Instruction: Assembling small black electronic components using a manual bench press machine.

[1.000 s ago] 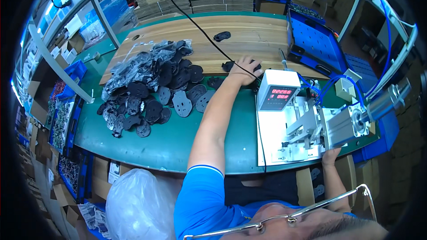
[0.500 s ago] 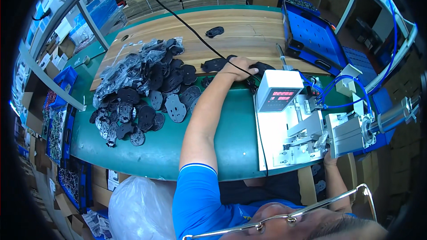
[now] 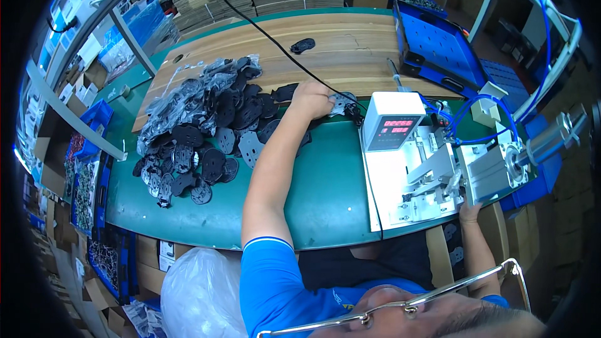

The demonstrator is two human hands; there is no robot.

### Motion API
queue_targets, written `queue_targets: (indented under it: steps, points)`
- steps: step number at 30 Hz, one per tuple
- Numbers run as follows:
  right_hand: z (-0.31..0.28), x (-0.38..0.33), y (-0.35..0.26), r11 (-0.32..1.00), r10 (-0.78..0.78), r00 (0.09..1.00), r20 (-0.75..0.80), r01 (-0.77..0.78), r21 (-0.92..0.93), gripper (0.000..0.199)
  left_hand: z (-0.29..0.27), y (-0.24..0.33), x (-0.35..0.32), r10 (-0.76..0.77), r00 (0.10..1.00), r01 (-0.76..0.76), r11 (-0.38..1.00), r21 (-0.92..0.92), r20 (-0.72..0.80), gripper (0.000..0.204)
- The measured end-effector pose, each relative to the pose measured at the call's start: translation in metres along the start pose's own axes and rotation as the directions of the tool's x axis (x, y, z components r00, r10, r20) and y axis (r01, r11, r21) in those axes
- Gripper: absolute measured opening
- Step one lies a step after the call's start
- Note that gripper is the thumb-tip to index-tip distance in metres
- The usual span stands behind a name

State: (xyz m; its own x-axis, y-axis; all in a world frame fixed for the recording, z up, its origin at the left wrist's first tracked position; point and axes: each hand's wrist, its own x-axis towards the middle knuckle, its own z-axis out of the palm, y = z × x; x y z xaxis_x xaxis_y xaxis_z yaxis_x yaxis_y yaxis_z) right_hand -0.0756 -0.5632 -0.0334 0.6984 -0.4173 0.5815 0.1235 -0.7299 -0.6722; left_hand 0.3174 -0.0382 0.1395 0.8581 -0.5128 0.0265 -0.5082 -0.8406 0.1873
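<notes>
Left hand (image 3: 313,99) has its fingers curled together at the left side of a shiny grey plate (image 3: 344,104); cannot tell whether they pinch it or only touch it. Plate lies at the front edge of the wooden board (image 3: 357,32), just left of the white display box (image 3: 393,120). Right hand (image 3: 469,211) is at the front right edge of the metal fixture (image 3: 432,178), fingers partly hidden, grip cannot be told. Heap of dark plates (image 3: 213,164), mixed with clear plastic bags (image 3: 172,101), sits left of the left forearm, partly on the board, partly on the green tabletop (image 3: 325,178). One dark piece (image 3: 303,45) lies apart, farther back on the board. Blue tray (image 3: 432,44) stands tilted at the board's right end.
</notes>
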Motion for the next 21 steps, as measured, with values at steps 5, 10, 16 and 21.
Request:
queue_targets:
  steps: [5, 10, 16, 21]
  points:
    - [0.007, 0.007, -0.023, 0.975, 0.082, 0.997, -0.015, -0.077, 0.208, 0.041, 0.02, 0.016, 0.004, 0.038, 0.993, -0.024, 0.992, 0.12, -0.11, 0.082]
    - [0.012, 0.019, -0.071, 0.961, 0.177, 0.984, 0.018, -0.177, 0.213, 0.023, 0.027, -0.028, -0.018, -0.135, 0.99, 0.137, 0.988, 0.066, -0.041, 0.078]
    - [0.01, 0.024, -0.09, 0.964, 0.191, 0.982, -0.009, -0.186, 0.19, 0.015, 0.005, -0.018, -0.063, -0.139, 0.989, 0.127, 0.975, -0.183, -0.055, 0.068]
    - [0.013, 0.022, -0.09, 0.952, 0.194, 0.981, 0.031, -0.196, 0.235, 0.013, -0.004, 0.002, -0.105, -0.183, 0.983, 0.184, 0.978, -0.101, 0.013, 0.056]
